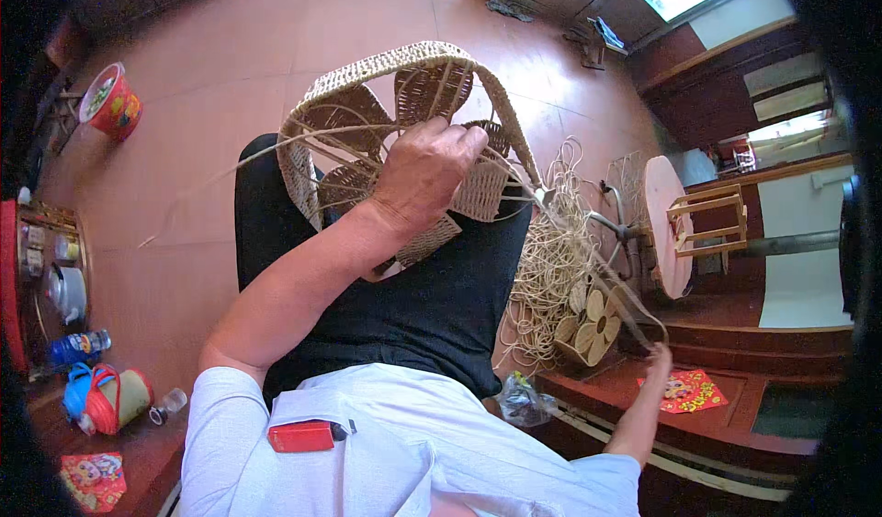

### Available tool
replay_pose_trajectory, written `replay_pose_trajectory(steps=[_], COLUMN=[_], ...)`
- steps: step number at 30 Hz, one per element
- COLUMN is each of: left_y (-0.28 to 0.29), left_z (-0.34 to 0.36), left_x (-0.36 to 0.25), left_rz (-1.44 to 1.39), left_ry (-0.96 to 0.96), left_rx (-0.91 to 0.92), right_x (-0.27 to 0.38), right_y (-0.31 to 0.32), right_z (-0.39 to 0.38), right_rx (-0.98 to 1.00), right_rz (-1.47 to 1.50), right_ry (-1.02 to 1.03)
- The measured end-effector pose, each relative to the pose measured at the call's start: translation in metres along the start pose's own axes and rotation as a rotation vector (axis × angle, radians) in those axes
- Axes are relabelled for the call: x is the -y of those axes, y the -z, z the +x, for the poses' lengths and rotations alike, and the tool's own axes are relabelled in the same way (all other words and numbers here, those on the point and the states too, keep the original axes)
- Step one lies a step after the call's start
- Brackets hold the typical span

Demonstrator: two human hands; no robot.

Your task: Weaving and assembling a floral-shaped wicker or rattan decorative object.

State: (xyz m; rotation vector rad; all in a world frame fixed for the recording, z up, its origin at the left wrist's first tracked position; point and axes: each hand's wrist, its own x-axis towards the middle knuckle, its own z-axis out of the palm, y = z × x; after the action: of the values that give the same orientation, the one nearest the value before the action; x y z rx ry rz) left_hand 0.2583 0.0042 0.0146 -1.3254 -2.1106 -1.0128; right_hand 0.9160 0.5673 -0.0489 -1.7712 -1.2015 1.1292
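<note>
A straw-coloured woven basket (317, 94) with petal-shaped panels and a thick rim rests across my black-trousered lap. My left hand (427, 172) reaches over it, fingers closed on the ribs near the middle of the petals; the fingertips are partly hidden. Far out to the right, my right hand (657, 361) is closed on a pale cord (602, 260), which stretches from the basket's right side; both are smeared by motion. A loose strand (220, 174) sticks out past the basket's left side.
Right of my knee lies a tangled heap of cord (556, 260), with flower-shaped woven pieces (597, 327) at its lower end. Further right stands a round-topped stool (663, 227). On the left are a red bucket (119, 117), a kettle (66, 294) and a flask (129, 396).
</note>
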Motion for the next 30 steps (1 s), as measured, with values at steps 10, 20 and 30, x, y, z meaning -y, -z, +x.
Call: replay_pose_trajectory(steps=[10, 20, 30], left_y=[0.005, 0.003, -0.001], left_z=[0.004, 0.008, 0.008], left_x=[-0.002, -0.017, -0.008], left_rz=[0.025, 0.020, 0.062], left_ry=[0.062, 0.073, 0.065], left_rx=[0.095, 0.066, 0.022], right_x=[0.079, 0.125, 0.111], right_y=[-0.329, -0.445, -0.335], right_z=[-0.371, -0.500, -0.325], right_rx=[0.637, 0.629, 0.526], right_rz=[-0.296, -0.250, -0.080], right_ry=[0.930, 1.715, 0.852])
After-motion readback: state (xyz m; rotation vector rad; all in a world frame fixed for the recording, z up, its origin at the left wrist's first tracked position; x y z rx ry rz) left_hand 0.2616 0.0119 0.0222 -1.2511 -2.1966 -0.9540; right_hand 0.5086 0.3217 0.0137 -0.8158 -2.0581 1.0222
